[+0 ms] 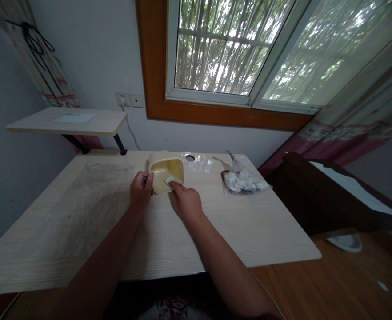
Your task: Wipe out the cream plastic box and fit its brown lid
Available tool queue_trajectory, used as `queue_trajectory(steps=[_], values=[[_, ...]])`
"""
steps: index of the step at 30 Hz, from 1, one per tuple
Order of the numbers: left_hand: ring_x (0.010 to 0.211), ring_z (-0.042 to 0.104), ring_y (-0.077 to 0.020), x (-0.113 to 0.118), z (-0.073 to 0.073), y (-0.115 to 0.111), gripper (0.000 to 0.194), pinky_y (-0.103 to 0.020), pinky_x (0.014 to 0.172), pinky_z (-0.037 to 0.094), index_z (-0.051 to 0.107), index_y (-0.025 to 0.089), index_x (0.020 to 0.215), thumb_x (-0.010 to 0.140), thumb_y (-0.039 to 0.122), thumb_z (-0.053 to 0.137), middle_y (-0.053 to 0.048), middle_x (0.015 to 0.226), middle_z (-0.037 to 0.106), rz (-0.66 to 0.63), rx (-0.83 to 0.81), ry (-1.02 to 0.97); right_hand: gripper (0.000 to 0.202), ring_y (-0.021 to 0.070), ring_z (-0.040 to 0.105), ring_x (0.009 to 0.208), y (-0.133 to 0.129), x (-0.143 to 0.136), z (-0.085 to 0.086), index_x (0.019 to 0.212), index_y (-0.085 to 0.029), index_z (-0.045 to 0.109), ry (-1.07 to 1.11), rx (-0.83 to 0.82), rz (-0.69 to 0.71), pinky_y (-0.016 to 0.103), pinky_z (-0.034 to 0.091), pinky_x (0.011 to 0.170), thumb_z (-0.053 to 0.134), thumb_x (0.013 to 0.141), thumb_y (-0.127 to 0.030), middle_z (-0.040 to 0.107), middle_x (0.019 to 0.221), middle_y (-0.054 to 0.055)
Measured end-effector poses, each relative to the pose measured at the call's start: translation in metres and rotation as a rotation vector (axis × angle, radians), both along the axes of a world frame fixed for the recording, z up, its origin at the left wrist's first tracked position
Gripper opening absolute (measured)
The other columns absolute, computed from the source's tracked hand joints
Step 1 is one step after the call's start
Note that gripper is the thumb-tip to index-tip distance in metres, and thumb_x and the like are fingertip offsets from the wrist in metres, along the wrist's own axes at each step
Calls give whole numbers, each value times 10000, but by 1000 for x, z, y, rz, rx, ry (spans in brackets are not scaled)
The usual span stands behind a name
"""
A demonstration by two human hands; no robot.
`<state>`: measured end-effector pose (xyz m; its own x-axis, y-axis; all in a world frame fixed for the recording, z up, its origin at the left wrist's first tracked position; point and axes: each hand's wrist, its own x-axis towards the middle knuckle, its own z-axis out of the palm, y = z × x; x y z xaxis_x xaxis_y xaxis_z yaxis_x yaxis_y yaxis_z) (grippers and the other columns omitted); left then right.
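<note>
A yellow plastic box (159,165), its hollow inside turned toward me, is near the back of the table. My left hand (141,189) is closed at the box's left edge, thumb against the rim. Something small and dark shows between its fingers; I cannot make out what it is. At the lower right of the box, my right hand (186,200) pinches a small pale piece (172,180) that looks like a folded cloth or packet. It lies against the box's inside or rim. The fingertips of both hands are partly hidden.
To the right lies a clear plastic bag (246,181) with white and dark contents. A thin transparent sheet (89,209) covers the left of the pale wooden table (249,235). A raised shelf (49,122) with a paper stands at the back left, near a cable hole (190,158).
</note>
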<state>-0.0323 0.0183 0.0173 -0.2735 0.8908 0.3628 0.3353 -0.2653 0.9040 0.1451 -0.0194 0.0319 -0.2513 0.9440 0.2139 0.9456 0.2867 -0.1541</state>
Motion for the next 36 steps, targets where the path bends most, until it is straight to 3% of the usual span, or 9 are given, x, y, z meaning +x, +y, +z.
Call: queue_trajectory(steps=[7, 12, 24, 32, 36], values=[[484, 532, -115, 1, 0, 2, 236, -232, 561, 429, 518, 220, 737, 896, 390, 554, 53, 518, 522, -101, -2, 147, 414, 211, 708, 982, 2, 2, -2, 1409, -299, 487, 27, 32, -37, 339, 529, 836, 430, 999, -279, 635, 1362, 22], [475, 542, -122, 3, -4, 1, 270, -235, 534, 428, 514, 225, 754, 923, 435, 504, 51, 521, 533, -149, -49, 108, 419, 194, 684, 1077, 4, 4, -4, 1402, -292, 509, 88, 20, -49, 325, 530, 909, 456, 988, -261, 600, 1405, 29], [496, 537, -123, 7, -7, 2, 290, -239, 572, 429, 500, 225, 742, 935, 441, 483, 54, 520, 538, -206, -48, 82, 439, 147, 590, 1243, 0, -5, -5, 1398, -251, 523, 262, 35, 160, 289, 483, 1038, 466, 964, -227, 554, 1454, 15], [507, 533, -129, 6, -7, 1, 299, -243, 575, 420, 507, 224, 742, 938, 448, 480, 50, 519, 534, -206, -60, 88, 446, 167, 625, 1194, 5, 6, -5, 1368, -266, 549, 211, 44, -10, 292, 496, 1015, 497, 929, -214, 575, 1432, 1], [490, 523, -129, 7, -7, 1, 300, -242, 550, 411, 512, 227, 743, 929, 460, 483, 48, 516, 532, -208, -71, 54, 456, 179, 645, 1161, 4, 3, -5, 1379, -264, 541, 185, 35, -21, 305, 510, 995, 498, 927, -220, 565, 1442, 10]])
